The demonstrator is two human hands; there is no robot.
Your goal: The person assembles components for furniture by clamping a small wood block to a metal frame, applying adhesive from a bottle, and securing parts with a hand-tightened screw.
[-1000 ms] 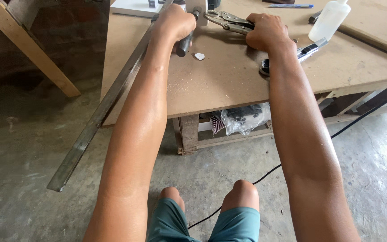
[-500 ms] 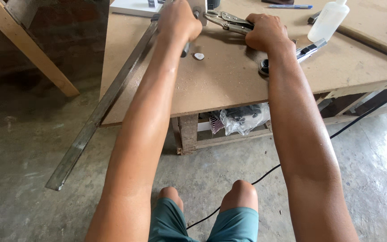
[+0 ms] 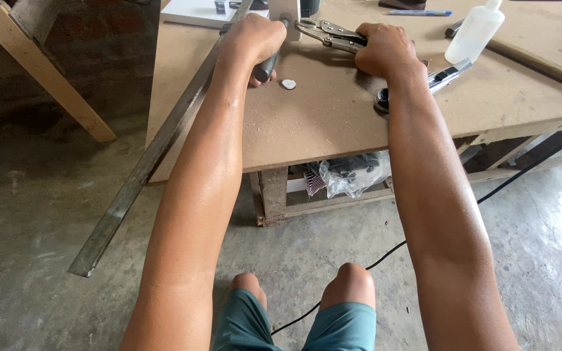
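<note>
Head: white bottle (image 3: 475, 34) far right; clear bag (image 3: 354, 174) under table (image 3: 333, 123).

— What sits at two o'clock on the table (image 3: 333, 123)?
— A white squeeze bottle (image 3: 475, 32), a blue pen (image 3: 419, 12) beyond it.
— And at nine?
— A long metal bar (image 3: 154, 153) hanging off the table edge.

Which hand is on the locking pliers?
The right hand grips the locking pliers. The left hand is wrapped around a dark cylindrical handle instead.

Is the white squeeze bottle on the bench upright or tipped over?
Upright: the white bottle stands on its base on the bench, nozzle pointing up.
</note>
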